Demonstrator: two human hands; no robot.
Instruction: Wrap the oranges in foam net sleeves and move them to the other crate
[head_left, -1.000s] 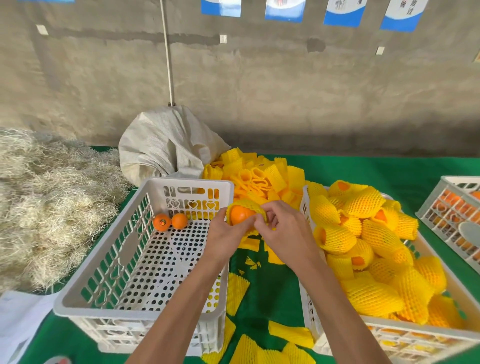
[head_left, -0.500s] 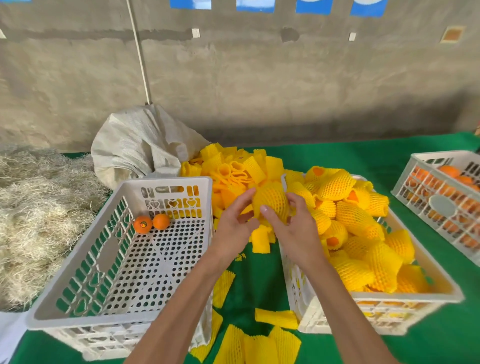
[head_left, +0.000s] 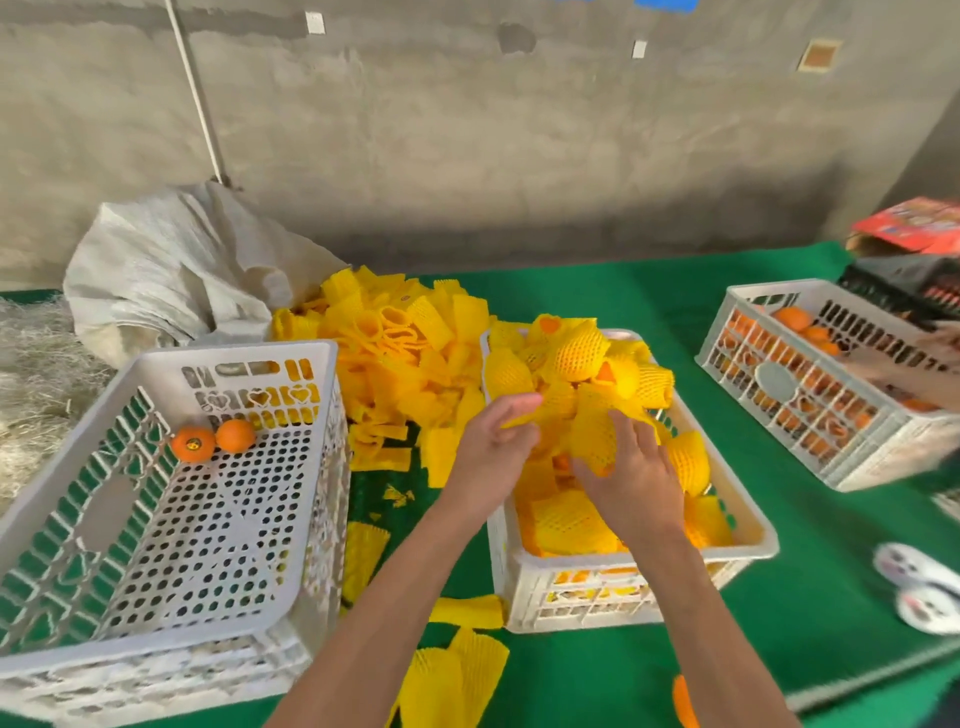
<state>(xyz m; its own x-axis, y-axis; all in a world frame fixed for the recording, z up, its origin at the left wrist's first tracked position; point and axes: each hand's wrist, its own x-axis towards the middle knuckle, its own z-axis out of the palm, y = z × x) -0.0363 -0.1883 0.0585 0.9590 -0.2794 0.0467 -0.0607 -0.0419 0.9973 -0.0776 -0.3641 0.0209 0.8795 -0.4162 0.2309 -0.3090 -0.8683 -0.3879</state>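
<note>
A: Presently, largest first. The counter (head_left: 597, 291), under green cloth, carries three white crates. The left crate (head_left: 311, 467) is nearly bare, with two unwrapped oranges (head_left: 214, 440) at its far wall. The middle crate (head_left: 748, 530) is heaped with sleeved fruit, so it reads as the receiving crate.

B: And the yellow pile between them?

A: Loose foam net sleeves (head_left: 395, 358), heaped just behind and between the two crates. My guess is they sit there to be in reach of either hand. A grey sack (head_left: 171, 270) lies behind them; a third crate (head_left: 810, 384) of oranges stands well apart to the right.

B: Hands?

A: Both over the middle crate. The right hand (head_left: 631, 475) lies palm down, fingers curled over a wrapped orange (head_left: 592, 441), pressing it into the heap; judged, this is the set-down. The left hand (head_left: 493, 436) is just beside, thumb and fingers pinching the near end of yellow netting; whether that is the same sleeve, I cannot tell.

B: Remaining?

A: Two bare oranges in the left crate, well apart from both hands.
</note>
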